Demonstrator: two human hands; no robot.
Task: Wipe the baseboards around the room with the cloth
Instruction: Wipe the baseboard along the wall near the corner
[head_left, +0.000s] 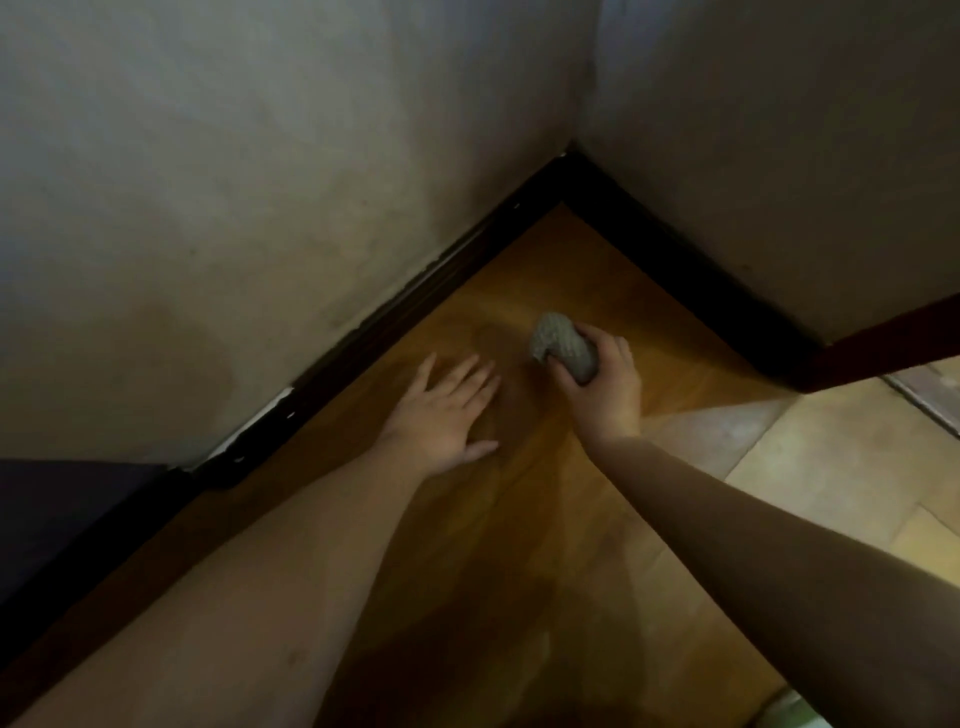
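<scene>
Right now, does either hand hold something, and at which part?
The right hand grips the bunched grey cloth around its near end; the far end sticks out. The left hand holds nothing, fingers spread.

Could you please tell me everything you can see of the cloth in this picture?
The cloth is a grey, coarse-textured rag, bunched into a compact wad. The right hand grips its lower end, fingers curled round it, so the rounded upper end sticks out toward the corner. It sits over the wooden floor, apart from the dark baseboard; whether it touches the floor I cannot tell. Nothing else touches it.
</scene>
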